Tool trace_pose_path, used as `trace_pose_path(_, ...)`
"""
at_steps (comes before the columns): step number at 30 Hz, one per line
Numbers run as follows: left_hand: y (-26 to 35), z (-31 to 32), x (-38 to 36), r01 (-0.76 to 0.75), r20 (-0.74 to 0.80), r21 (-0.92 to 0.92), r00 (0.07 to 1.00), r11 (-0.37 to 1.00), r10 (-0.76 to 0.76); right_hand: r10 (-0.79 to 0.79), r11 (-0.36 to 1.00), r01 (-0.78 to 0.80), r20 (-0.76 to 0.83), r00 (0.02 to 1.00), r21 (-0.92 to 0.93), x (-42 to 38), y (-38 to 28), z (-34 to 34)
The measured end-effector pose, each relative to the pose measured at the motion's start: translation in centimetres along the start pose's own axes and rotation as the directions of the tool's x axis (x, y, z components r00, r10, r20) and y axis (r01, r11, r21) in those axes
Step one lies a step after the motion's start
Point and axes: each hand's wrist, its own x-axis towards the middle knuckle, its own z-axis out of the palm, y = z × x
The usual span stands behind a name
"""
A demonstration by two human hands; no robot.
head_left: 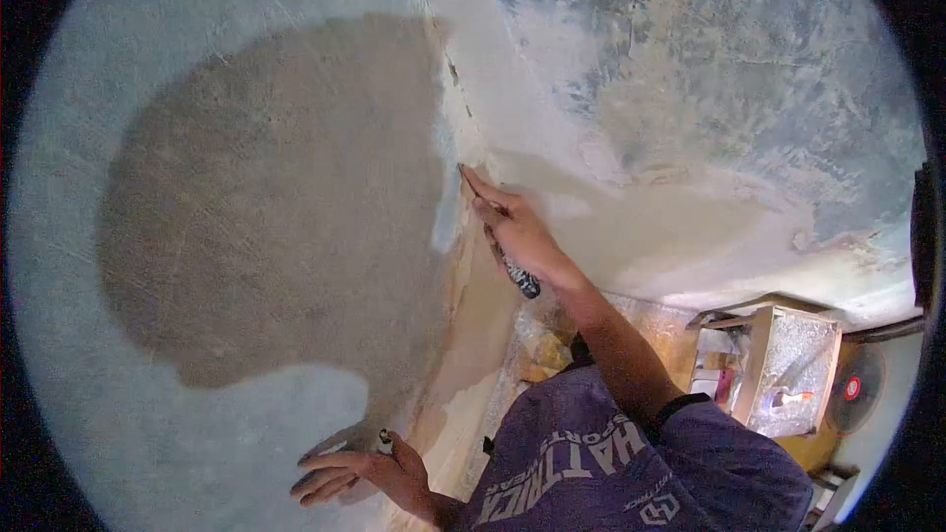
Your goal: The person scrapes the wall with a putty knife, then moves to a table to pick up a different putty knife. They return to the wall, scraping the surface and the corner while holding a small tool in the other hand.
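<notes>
My right hand point(507, 222) is closed round a slim, knife-like tool point(520, 278) with a speckled black-and-white handle. Its narrow tip reaches the cracked joint point(456, 89) between two plastered surfaces. Lower down, my left hand point(379, 473) is close against the grey surface point(227, 443), fingers stretched out to the left. A short handle with a dark end point(384, 441) sticks up between its thumb and fingers; the rest of that thing is hidden by the hand.
Patchy grey and beige plaster point(690, 59) spreads over the upper right. A large shadow point(276, 207) covers the left surface. Below at the right stand a wooden-framed box point(788, 374) with a bright light and a round dark disc point(857, 389). Crumpled plastic sheeting point(547, 340) lies beyond my sleeve.
</notes>
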Motion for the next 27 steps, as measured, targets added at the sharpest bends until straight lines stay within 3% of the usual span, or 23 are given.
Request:
trace_pose_path(3,4.0,-2.0,0.4,0.127,-0.002,-0.103,0.992,0.987,-0.128,-0.049,0.998,0.048,-0.017,0.999,-0.047,-0.4,0.8,0.3)
trace_pose_path(7,4.6,-1.2,0.2,-0.024,-0.285,-0.042,0.958,0.999,0.011,0.011,0.999,-0.011,-0.002,1.000,-0.034,-0.8,-0.4,0.5)
trace_pose_path(9,4.4,-1.1,0.0,-0.001,-0.271,-0.023,0.962,1.000,-0.005,-0.034,0.996,0.036,0.025,0.999,-0.082,-0.1,0.2,-0.5)
trace_pose_path(12,5.5,-2.1,-0.2,0.101,-0.102,-0.025,0.989,0.995,-0.103,-0.039,0.998,0.038,-0.002,0.999,-0.052,-0.4,0.3,0.0)
trace_pose_path(16,5.9,-3.1,0.2,0.115,-0.021,-0.125,0.993,0.985,-0.119,-0.009,1.000,0.009,-0.020,1.000,-0.014,-0.4,0.3,0.9)
trace_pose_path(21,0.6,-0.6,-0.3,0.040,0.098,0.107,0.994,0.993,-0.051,-0.101,0.989,0.095,-0.042,0.994,-0.109,0.5,2.0,0.5)
trace_pose_path(23,1.9,-0.9,0.3,0.089,0.069,0.105,0.993,0.990,-0.097,-0.150,0.982,0.145,-0.033,0.988,-0.117,0.3,3.1,0.6)
trace_pose_path(27,1.7,0.1,0.5,0.051,-0.095,0.062,0.994,0.997,-0.045,-0.072,0.995,0.070,-0.032,0.997,-0.065,0.0,1.4,0.8)
